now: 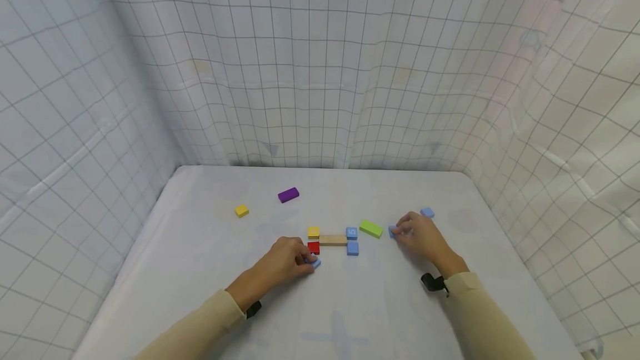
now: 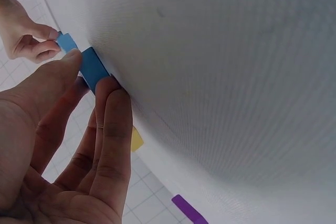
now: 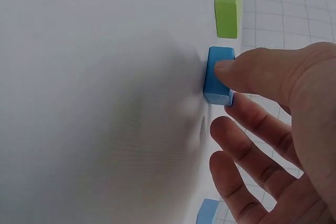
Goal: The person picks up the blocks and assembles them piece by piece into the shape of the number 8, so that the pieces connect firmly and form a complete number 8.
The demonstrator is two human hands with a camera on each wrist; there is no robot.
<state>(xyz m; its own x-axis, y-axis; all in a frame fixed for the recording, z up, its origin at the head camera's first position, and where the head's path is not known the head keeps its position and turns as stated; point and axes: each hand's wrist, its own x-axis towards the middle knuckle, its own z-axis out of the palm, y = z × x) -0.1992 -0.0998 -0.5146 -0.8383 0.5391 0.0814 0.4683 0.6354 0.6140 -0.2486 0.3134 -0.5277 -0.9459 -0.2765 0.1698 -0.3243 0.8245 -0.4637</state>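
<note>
My left hand point(image 1: 286, 259) pinches a blue block point(image 2: 94, 70) between thumb and fingers, right in front of a red block point(image 1: 313, 248). Behind the red block sits a yellow block point(image 1: 313, 232), and a plain wooden block point(image 1: 333, 240) runs from these to two blue blocks, one marked with a 5 point(image 1: 351, 233) and one plain point(image 1: 353, 249). To the right, my right hand point(image 1: 422, 239) grips another blue block point(image 3: 217, 80) with thumb and index finger, its other fingers spread apart. A green block point(image 1: 371, 229) lies just left of that one.
Farther back on the white-covered table point(image 1: 200, 293) are a purple block point(image 1: 288, 195) and a second yellow block point(image 1: 242, 210). One more blue block point(image 1: 427, 212) lies behind my right hand. Checked curtains point(image 1: 320, 71) enclose the table's back and sides.
</note>
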